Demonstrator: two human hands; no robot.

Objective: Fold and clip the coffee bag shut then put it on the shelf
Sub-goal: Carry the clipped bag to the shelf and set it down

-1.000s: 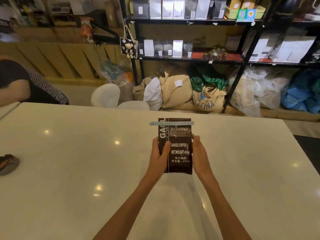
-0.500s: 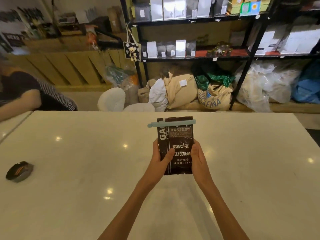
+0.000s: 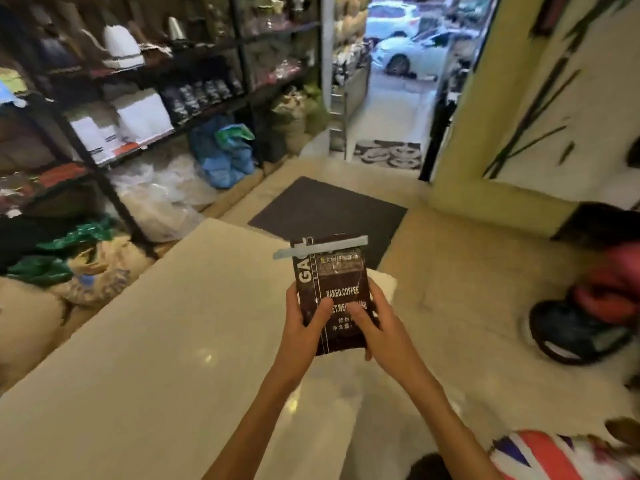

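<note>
1. Camera view has swung since the earlier frame: the shelf (image 3: 145,77) now fills the upper left, a doorway the upper centre.
2. One coffee bag (image 3: 330,292), upright at frame centre, now above the white table (image 3: 156,358) corner.
3. One pale clip (image 3: 320,247) spans its folded top.
4. Two hands: left hand (image 3: 301,327) and right hand (image 3: 382,329) each closed around the bag's lower sides.

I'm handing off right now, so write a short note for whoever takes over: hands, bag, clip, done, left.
Left hand and right hand: both grip the lower part of the coffee bag, held upright above the white table.
Clip: clamped across the bag's folded top.
Done: fold and clip.
Left: carry the bag to the black shelf at left and set it there.
</note>
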